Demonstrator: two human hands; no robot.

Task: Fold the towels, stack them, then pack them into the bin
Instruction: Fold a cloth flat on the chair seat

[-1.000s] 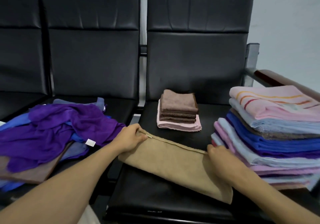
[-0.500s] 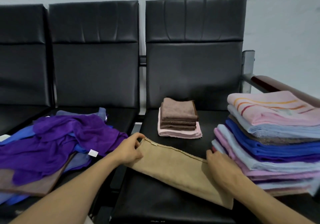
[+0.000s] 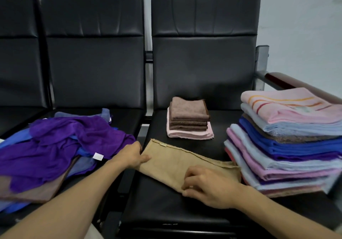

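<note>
Pinching a long, nappy tan towel (image 3: 170, 163) on the smooth black seat (image 3: 166, 207): left hand (image 3: 132, 156) its end, right hand (image 3: 209, 187) its near edge.

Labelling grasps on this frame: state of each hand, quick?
Left hand: pinches the tan towel at its left end.
Right hand: fingers curled, grips the same towel's near edge.

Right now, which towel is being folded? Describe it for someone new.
Look at the right-hand black seat. Near its front, before the small brown stack, lies a tan towel. It alone is tan, held by the left hand and right hand.
</note>
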